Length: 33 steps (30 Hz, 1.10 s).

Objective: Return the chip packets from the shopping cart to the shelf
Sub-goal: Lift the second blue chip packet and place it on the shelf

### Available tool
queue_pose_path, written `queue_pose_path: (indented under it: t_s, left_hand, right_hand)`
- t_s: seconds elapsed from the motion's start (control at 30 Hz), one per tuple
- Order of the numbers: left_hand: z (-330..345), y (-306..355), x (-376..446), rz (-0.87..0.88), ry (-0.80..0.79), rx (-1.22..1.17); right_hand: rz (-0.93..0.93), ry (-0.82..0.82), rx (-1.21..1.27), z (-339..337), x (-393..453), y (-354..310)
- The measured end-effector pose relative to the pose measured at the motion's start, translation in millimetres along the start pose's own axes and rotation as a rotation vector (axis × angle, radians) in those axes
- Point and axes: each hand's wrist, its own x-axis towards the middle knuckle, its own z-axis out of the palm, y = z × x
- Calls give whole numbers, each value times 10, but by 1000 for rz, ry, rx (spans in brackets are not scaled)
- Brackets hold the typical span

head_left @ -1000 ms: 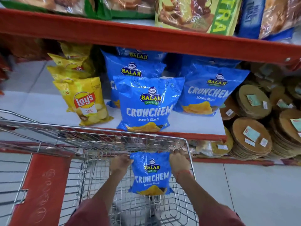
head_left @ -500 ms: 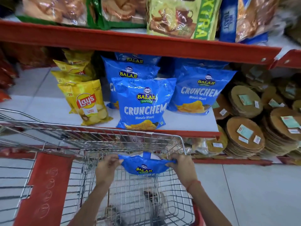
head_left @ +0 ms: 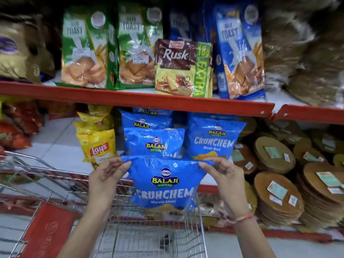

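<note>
I hold a blue Balaji Crunchem chip packet (head_left: 163, 185) upright in the air above the wire shopping cart (head_left: 149, 237). My left hand (head_left: 106, 175) pinches its top left corner and my right hand (head_left: 222, 179) pinches its top right corner. The packet hangs in front of the white shelf (head_left: 61, 155) with the red front edge. On that shelf stand more blue Balaji packets (head_left: 154, 142), another Crunchem packet (head_left: 214, 138) at the right, and yellow Lay's packets (head_left: 97, 146) at the left.
The upper red-edged shelf (head_left: 137, 98) carries green and blue toast packs and a Rusk pack (head_left: 183, 69). Round brown papad stacks (head_left: 275, 192) fill the right side. Red packets (head_left: 13, 133) lie at far left. The cart's red seat flap (head_left: 46, 229) is at lower left.
Both hands lifted the blue packet up out of the cart basket to shelf height. The view tilted upward, bringing the upper shelf into sight.
</note>
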Motion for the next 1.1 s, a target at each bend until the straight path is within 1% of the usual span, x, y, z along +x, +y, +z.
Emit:
queue_pose_path:
  t_s: [0.13,0.23,0.4,0.5,0.63,0.73,0.87,0.93,1.03,1.1]
  left_hand:
    - [394,166,29,58,-19,-25]
    - [786,194,17,56,-52,-51]
    - [1375,55,42,2,-114,-57]
    - [1619,-67,73,-28,-122,-43]
    - [1845,-209,118,-84,-139,-20]
    - [1907,-376,135,-152,-162,41]
    - [1899,-502,135,-173,-188,91]
    - [1892,-485,155,-170,-220,100]
    - [1808,-463,220,-170,-272,126]
    - [1691,-419,272,-167,-290,124]
  right_hand:
    - [-139,61,17,-260,224,-236]
    - [-196,135,1,-516,419,-319]
    - [-188,242,0,-898,722,-287]
    - [-196,303,11,-1022,856,-218]
    - [-160,355,-10,-1144,1031,-54]
    - [-122,415,-129,-1208,1110,125]
    - [-66,428,-310,-1253,1118,301]
    - [-60,438,-449,-1235,1114,294]
    - [-113,430,-756,-1088,1089,256]
    - [-211,391,-866,-869,1059,227]
